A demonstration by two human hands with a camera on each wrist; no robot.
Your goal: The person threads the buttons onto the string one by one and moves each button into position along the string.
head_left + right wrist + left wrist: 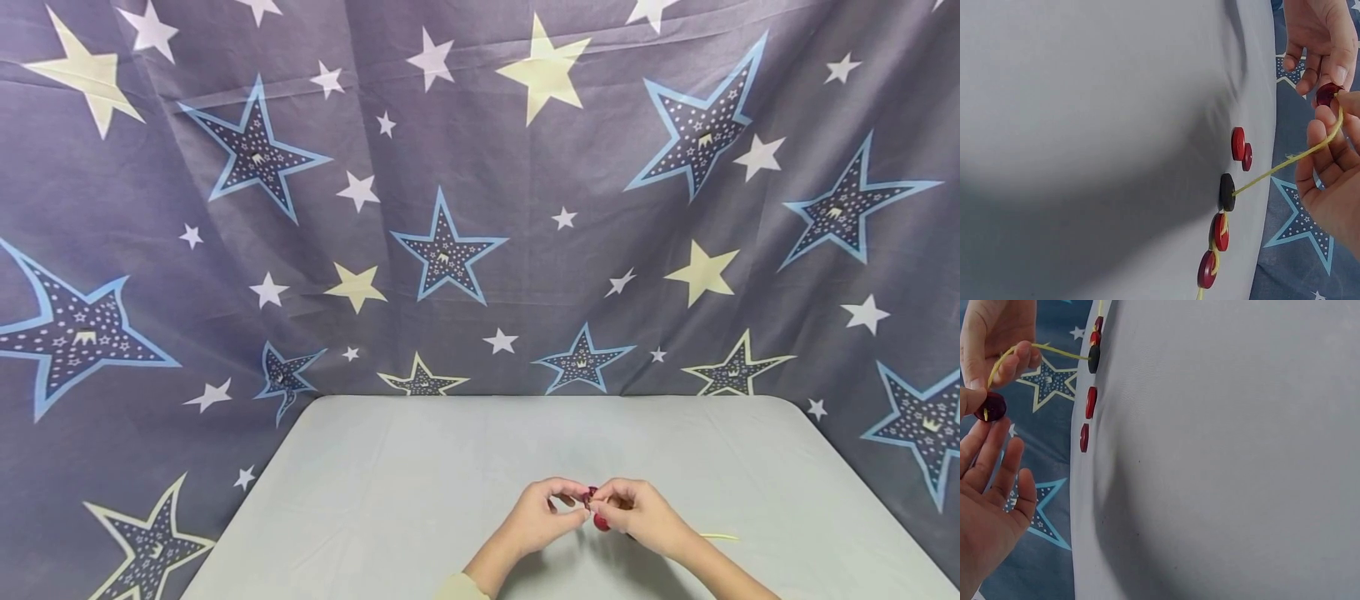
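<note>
In the head view, both hands meet above the near part of the table. My left hand (pixel 543 512) pinches a dark red button (pixel 991 407) between thumb and fingertips, its other fingers spread loosely. Right against that button, my right hand (pixel 637 512) pinches a yellow string (pixel 1310 150) near its end. A bit of the string shows at the middle of the button's face. From there the string runs down to a black button (pixel 1227 192) standing on edge on the table.
Beyond the black button, a red button (pixel 1221 232) and another red button (pixel 1207 269) are threaded on the string. Two loose buttons, a bright red one (pixel 1238 144) and a smaller darker one (pixel 1247 157), lie near the edge of the grey-covered table (pixel 375 483). A starry cloth (pixel 480 167) hangs behind.
</note>
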